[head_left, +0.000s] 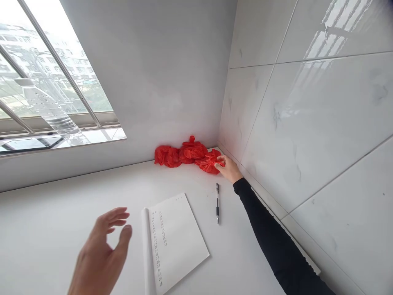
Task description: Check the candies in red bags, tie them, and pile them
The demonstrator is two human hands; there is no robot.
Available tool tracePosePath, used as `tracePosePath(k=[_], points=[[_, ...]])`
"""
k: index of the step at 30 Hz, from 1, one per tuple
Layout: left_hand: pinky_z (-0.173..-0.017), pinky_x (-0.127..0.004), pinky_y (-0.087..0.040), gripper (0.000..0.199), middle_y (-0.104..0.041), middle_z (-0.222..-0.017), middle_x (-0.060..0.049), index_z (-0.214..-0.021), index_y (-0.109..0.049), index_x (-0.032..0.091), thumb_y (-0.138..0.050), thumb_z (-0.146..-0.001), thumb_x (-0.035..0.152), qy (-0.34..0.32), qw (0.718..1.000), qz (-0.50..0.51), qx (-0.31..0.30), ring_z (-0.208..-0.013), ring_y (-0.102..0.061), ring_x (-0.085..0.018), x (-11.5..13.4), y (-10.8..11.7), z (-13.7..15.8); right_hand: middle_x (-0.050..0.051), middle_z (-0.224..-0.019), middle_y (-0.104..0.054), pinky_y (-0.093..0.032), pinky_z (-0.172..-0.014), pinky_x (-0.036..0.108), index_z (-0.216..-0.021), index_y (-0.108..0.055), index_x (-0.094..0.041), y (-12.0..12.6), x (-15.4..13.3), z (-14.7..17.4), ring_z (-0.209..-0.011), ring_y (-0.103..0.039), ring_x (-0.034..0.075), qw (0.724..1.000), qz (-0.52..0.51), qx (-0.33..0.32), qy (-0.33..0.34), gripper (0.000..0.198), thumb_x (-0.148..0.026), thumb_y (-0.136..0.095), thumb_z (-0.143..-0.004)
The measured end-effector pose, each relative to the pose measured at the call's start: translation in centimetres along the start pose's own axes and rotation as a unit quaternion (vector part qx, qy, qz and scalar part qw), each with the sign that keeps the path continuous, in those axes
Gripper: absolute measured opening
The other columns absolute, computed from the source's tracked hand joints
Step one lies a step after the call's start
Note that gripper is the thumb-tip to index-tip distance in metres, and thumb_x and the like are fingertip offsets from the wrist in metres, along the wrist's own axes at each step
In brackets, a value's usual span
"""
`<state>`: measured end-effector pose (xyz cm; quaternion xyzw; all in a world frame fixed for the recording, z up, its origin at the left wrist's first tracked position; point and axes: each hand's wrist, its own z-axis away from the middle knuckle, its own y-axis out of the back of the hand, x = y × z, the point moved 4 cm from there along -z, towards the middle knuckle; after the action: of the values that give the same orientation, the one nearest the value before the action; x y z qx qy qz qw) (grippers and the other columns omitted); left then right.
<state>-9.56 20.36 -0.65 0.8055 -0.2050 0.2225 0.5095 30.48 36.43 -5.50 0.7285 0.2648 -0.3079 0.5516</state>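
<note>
My right hand point(229, 168) reaches to the back corner, its thumb and fingers pinched on the rightmost red plastic bag point(210, 162). Two more bunched red bags lie left of it against the wall: a middle red bag point(193, 151) with a knotted top and a left red bag point(167, 156). What the bags hold is hidden. Over the white tabletop my left hand point(102, 250) hovers with fingers apart and nothing in it. Just right of that hand is a notebook point(181, 241), folded open at a page with handwritten columns of numbers.
A black and clear pen point(217, 205) lies right of the notebook. A clear water bottle point(52, 108) and a dark flat tablet-like thing point(30, 142) rest on the window sill at left. The tiled wall point(307, 135) bounds the table point(46, 229) on the right.
</note>
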Motion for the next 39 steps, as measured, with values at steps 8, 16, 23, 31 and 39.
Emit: tracePosePath(k=[8,16,23,31,39], points=[[-0.077,-0.043,-0.053,0.045,-0.067,-0.112,-0.009,-0.133,-0.045,0.03,-0.046,-0.094,0.055,0.033,0.993,0.051,-0.101,-0.093,-0.064,-0.028,-0.8,-5.0,2.5,0.006,-0.102,-0.07,-0.053,-0.092,0.041,-0.098,-0.069,-0.015,-0.5,-0.5,0.6,-0.095,-0.066,0.02,0.998,-0.051,-0.02,0.005,0.012,-0.026,-0.065,-0.097],[-0.065,-0.034,-0.051,0.035,-0.067,-0.105,-0.006,-0.126,-0.048,0.031,-0.043,-0.097,0.05,0.014,0.993,0.034,-0.114,-0.083,-0.058,-0.022,-2.2,-5.2,2.5,0.004,-0.095,-0.068,-0.05,-0.074,0.03,-0.104,-0.066,-0.018,2.8,-6.6,3.6,-0.083,-0.063,0.018,0.983,-0.159,0.018,0.086,0.026,-0.04,-0.052,-0.099],[-0.072,-0.031,-0.052,0.031,-0.063,-0.106,-0.004,-0.131,-0.05,0.032,-0.046,-0.101,0.038,-0.048,0.99,0.088,-0.102,-0.086,-0.056,-0.019,0.4,-4.2,3.3,0.0,-0.087,-0.066,-0.051,-0.075,0.028,-0.098,-0.065,-0.02,1.8,-14.5,10.8,-0.079,-0.063,0.015,0.932,-0.285,-0.161,0.158,0.013,-0.029,-0.057,-0.102],[-0.078,-0.035,-0.055,0.035,-0.063,-0.107,-0.008,-0.125,-0.06,0.028,-0.05,-0.093,0.017,-0.169,0.955,0.127,-0.208,-0.094,-0.061,-0.023,2.8,-4.9,4.6,0.001,-0.103,-0.072,-0.052,-0.087,0.03,-0.122,-0.066,-0.025,-1.9,-16.8,15.1,-0.097,-0.067,0.017,0.844,-0.262,-0.431,0.184,0.025,-0.04,-0.053,-0.106],[-0.069,-0.03,-0.046,0.028,-0.059,-0.087,-0.002,-0.101,-0.059,0.025,-0.045,-0.084,0.008,-0.123,0.966,0.148,-0.174,-0.075,-0.052,-0.017,2.8,-4.1,4.1,0.005,-0.112,-0.069,-0.05,-0.09,0.038,-0.12,-0.065,-0.023,-4.1,-14.6,14.8,-0.106,-0.061,0.025,0.882,-0.04,-0.395,0.254,0.031,-0.032,-0.072,-0.091]])
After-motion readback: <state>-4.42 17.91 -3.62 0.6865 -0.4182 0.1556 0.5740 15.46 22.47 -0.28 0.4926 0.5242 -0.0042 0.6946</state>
